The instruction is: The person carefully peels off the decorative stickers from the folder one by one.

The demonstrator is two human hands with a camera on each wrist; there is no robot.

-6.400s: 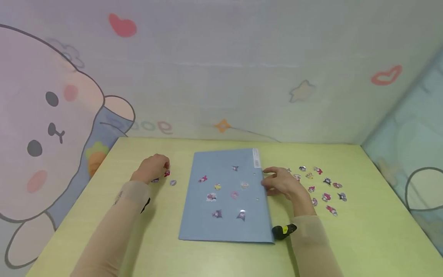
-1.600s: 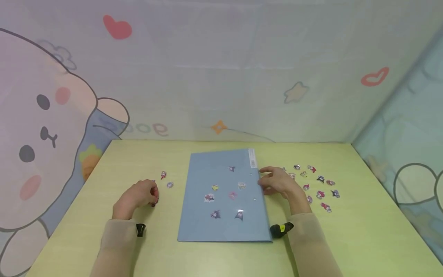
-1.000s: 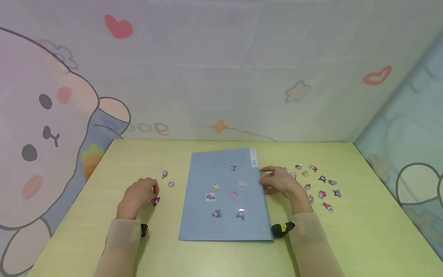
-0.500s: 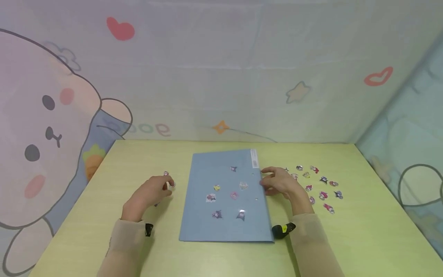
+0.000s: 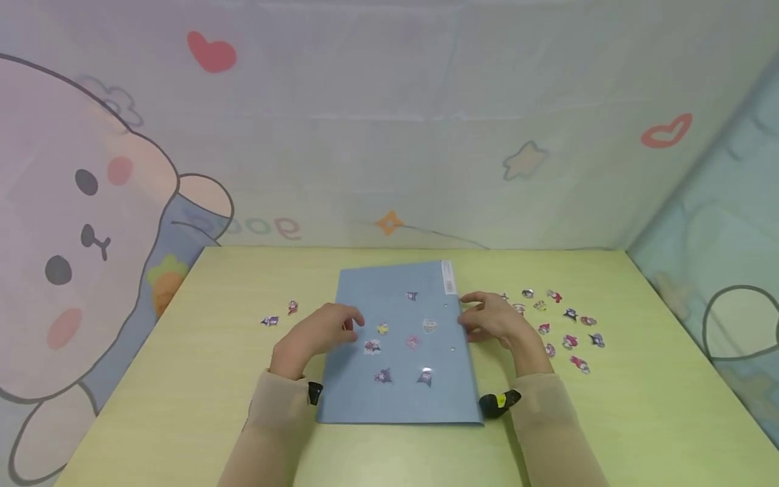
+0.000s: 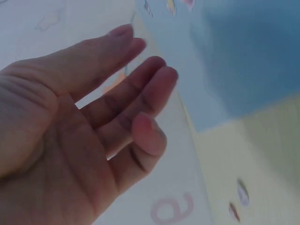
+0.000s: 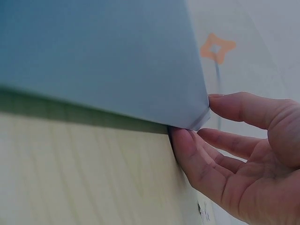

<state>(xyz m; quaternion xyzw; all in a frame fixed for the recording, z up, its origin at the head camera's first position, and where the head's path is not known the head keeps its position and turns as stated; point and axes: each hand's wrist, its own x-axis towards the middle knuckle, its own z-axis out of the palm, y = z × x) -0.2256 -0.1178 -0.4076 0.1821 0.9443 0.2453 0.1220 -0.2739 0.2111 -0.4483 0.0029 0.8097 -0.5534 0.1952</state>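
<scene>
A blue file folder [image 5: 395,399] lies on the table, with several small cartoon stickers scattered across its cover, such as a yellow one [image 5: 382,329]. My left hand [image 5: 316,335] is over the folder's left edge. Its fingers are loosely bent with thumb and index apart, and the left wrist view shows nothing between them. At the folder's right edge, my right hand [image 5: 496,318] holds the side between thumb and fingers; the right wrist view shows the fingertips [image 7: 185,140] at the lower edge of the blue cover [image 7: 108,61].
Left of the folder lie a purple sticker [image 5: 270,321] and a red one [image 5: 293,307]. Several more stickers, including a pink-red one [image 5: 579,364], are spread right of my right hand. A patterned curtain [image 5: 389,135] hangs behind the table [image 5: 389,456].
A red sticker has left the folder's upper left. My left hand fingered a pink sticker on the table, then moved right over the folder. The right hand has kept its place.
</scene>
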